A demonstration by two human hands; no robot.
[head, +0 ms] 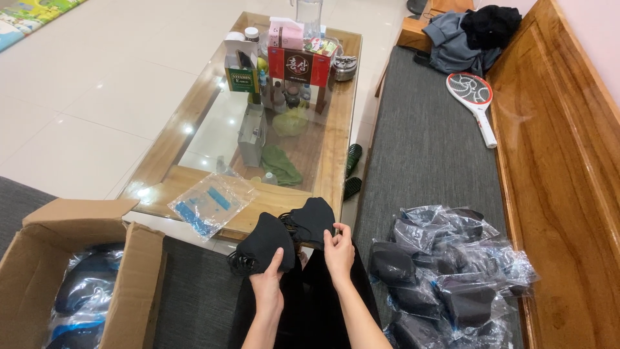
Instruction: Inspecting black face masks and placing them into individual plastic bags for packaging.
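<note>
My left hand (270, 282) grips a stack of black face masks (265, 243) from below, thumb on the front. My right hand (338, 249) pinches the edge of a second black mask (314, 220) that overlaps the first stack. Both are held above my lap, just in front of the wooden coffee table (329, 174). An empty clear plastic bag with blue print (212, 202) lies on the table's near edge, left of the masks.
An open cardboard box (77, 271) with bagged masks stands at lower left. A pile of clear bags holding black masks (445, 271) lies on the grey bench cushion (426, 148) to my right. A racket-shaped swatter (475, 97), clothes and table clutter lie farther off.
</note>
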